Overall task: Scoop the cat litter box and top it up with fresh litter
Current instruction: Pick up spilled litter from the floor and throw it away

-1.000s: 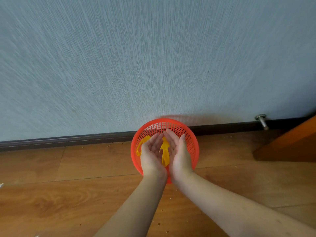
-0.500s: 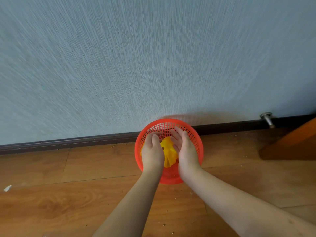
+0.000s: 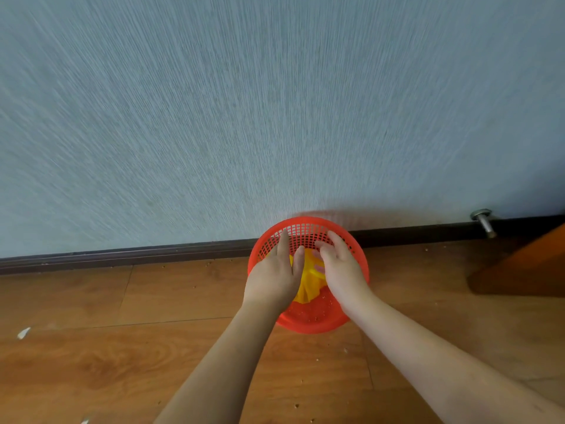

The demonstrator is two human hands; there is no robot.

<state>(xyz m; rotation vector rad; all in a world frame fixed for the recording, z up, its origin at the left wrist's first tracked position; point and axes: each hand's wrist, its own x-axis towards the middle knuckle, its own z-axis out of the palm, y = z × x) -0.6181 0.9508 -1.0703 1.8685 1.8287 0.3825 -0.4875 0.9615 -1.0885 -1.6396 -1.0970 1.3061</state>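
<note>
A round red mesh basket [image 3: 308, 227] stands on the wooden floor against the wall. A crumpled yellow plastic piece [image 3: 307, 284] lies inside it, with small litter grains on the basket's bottom. My left hand [image 3: 276, 272] and my right hand [image 3: 341, 267] hover palm-down over the basket, side by side, fingers spread and pointing at the wall. Neither hand grips anything; the yellow piece shows in the gap between them and is partly hidden under them. No litter box is in view.
A pale blue textured wall [image 3: 275, 117] with a dark baseboard [image 3: 122, 255] fills the upper view. A metal door stop [image 3: 483, 221] sticks out at the right, beside an orange wooden door edge [image 3: 526, 270]. Litter grains and white scraps [image 3: 24, 332] dot the floor.
My hands were cupped palm-up together over the basket; they have turned palm-down and spread slightly apart. The view shifted a little left.
</note>
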